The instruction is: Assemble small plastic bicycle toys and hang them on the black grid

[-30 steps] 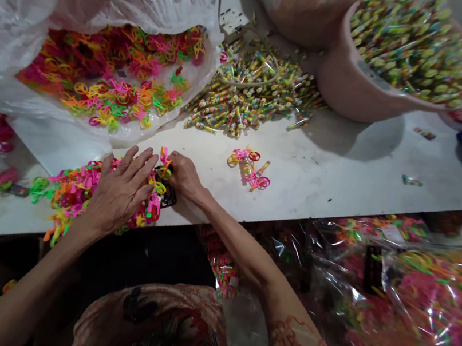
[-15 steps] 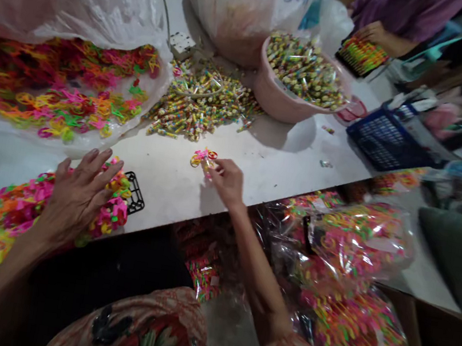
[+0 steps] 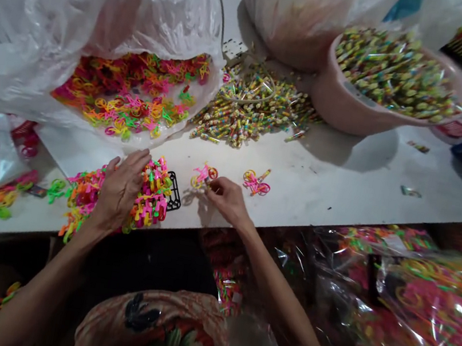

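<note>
Right hand pinches a toy bicycle above a crowded white table

A white table (image 3: 296,171) spans the scene. Far left, a plastic bag (image 3: 147,4) spills bright pieces; near right lie clear packets (image 3: 430,318). Far right, a pink basin (image 3: 345,106) brims with small wrapped tubes, beside a loose tube heap (image 3: 239,119). Near left, the left hand (image 3: 121,188) lies, fingers extended, over a bright toy cluster (image 3: 151,201) on a black rack (image 3: 174,193).

The right hand (image 3: 227,197), thumb and forefinger clamped, holds a pink-and-yellow toy bicycle (image 3: 201,175) just right of the rack. Half a second ago it was at the loose toys; now one is lifted away, leaving a second bicycle (image 3: 256,182) on the table.

No writing is readable; packet labels seem too blurred.
</note>
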`<state>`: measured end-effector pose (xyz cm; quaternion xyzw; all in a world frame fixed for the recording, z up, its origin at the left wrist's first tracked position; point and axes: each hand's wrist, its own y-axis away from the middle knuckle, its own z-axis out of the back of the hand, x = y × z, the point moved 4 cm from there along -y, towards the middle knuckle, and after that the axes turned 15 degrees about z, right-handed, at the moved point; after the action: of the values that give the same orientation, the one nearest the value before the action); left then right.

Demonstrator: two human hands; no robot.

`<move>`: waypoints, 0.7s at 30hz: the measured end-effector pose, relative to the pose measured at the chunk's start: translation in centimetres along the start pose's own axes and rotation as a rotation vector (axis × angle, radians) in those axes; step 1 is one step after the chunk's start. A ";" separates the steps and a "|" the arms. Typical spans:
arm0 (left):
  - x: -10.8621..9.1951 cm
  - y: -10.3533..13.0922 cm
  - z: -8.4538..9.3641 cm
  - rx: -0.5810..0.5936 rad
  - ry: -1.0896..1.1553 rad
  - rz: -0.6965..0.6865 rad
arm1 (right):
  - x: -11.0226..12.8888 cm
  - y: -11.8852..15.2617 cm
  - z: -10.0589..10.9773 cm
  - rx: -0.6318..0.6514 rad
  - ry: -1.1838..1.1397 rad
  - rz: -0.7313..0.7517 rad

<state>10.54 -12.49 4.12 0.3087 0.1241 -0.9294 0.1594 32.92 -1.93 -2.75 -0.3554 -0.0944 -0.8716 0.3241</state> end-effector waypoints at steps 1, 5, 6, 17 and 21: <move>-0.1 -0.2 -0.1 0.003 -0.007 -0.006 | 0.3 0.2 -0.6 0.045 0.027 -0.014; -0.4 -0.4 -0.5 0.011 -0.164 -0.061 | 0.7 -0.4 -0.7 0.033 0.305 -0.201; -0.5 -0.2 -0.9 0.029 -0.230 -0.095 | 0.9 -1.1 -0.5 -0.014 0.331 -0.212; -1.0 1.3 -3.1 0.094 -0.532 -0.244 | 5.5 -7.4 -7.2 0.317 0.044 0.458; -1.1 1.3 -3.1 0.094 -0.551 -0.229 | 5.5 -7.9 -7.0 0.314 0.019 0.481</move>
<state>13.50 -12.43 2.19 0.0361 0.0672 -0.9949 0.0667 21.03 -1.36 -3.61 -0.3047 -0.1380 -0.7478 0.5735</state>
